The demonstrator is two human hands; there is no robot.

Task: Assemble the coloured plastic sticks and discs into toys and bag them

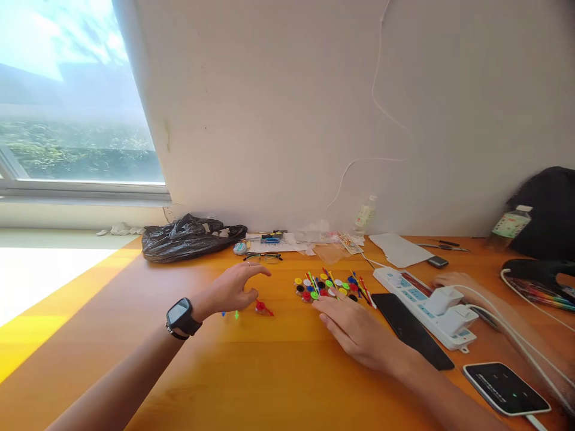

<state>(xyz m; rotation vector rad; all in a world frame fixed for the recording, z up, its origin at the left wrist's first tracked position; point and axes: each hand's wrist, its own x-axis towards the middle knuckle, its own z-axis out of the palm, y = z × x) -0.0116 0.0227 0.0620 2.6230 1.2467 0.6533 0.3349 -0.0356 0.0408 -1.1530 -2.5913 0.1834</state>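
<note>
My left hand (233, 288), with a smartwatch (179, 315) on its wrist, hovers over the table with thumb and fingers apart and nothing in its grip. Just below it lie a small red piece (261, 307) with a pointed tip, a green piece (236, 315) and a blue piece (223, 313), both partly covered by the hand. Over the near edge of a pile of colourful small discs and thin sticks (330, 284) rests my right hand (354, 329), its fingers stretched out. Its fingertips hide some of the pieces.
Beside the pile lie a black phone-like slab (408, 332) and a white power strip (417, 305) with plugs. Another person's blurred hand (456, 281) reaches in behind the strip. Glasses (265, 258), a black plastic bag (188, 239) and papers (399, 248) line the wall.
</note>
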